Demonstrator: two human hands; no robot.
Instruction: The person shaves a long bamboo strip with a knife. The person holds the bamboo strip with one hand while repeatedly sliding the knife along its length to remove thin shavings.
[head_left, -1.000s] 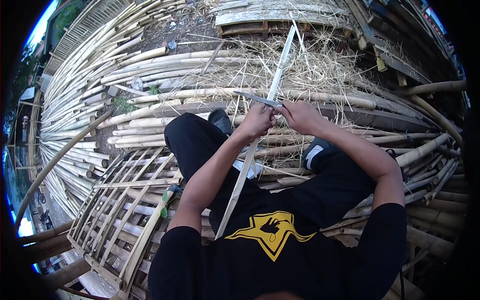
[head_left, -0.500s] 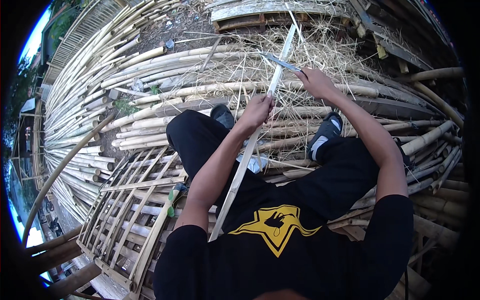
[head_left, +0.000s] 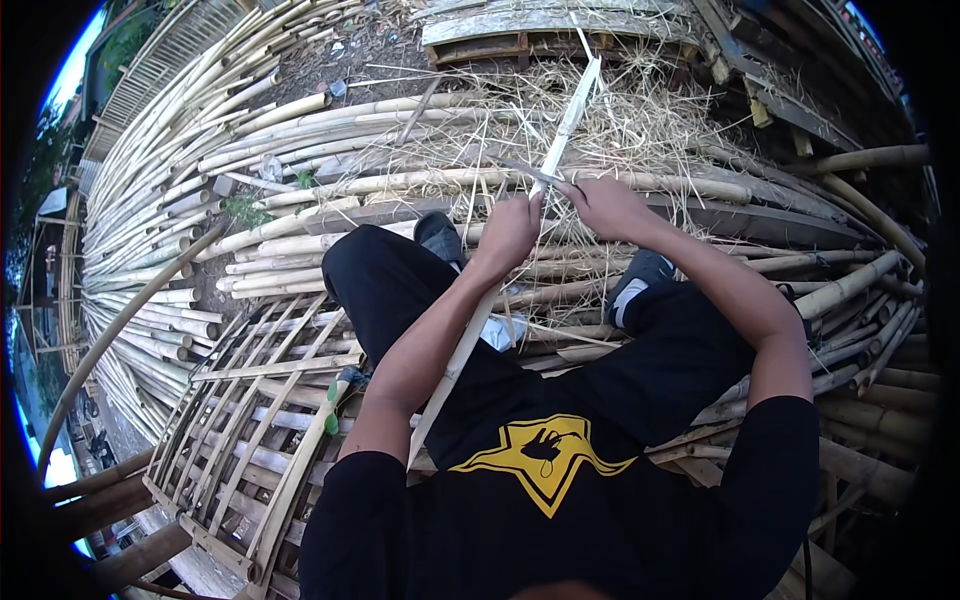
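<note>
A long, pale bamboo strip (head_left: 566, 125) slants from beside my body up to the far pile of shavings. My left hand (head_left: 512, 228) is wrapped round its middle, and its lower part runs beneath my left forearm. In my right hand (head_left: 603, 205) is a knife (head_left: 537, 174), its blade lying across the strip just beyond my left fingers. The knife's handle is mostly hidden in my grip. Thin curled bamboo shavings (head_left: 640, 130) lie heaped around the strip's far part.
Many bamboo poles (head_left: 330, 130) lie stacked to the left and under my feet. A slatted bamboo lattice (head_left: 240, 440) stands at lower left, near a bent pole (head_left: 125, 340). At the far side is a wooden pallet (head_left: 560, 25); more planks (head_left: 800, 105) lie at far right.
My right hand and the knife have moved down along the strip toward my left hand. My left hand still grips the strip.
</note>
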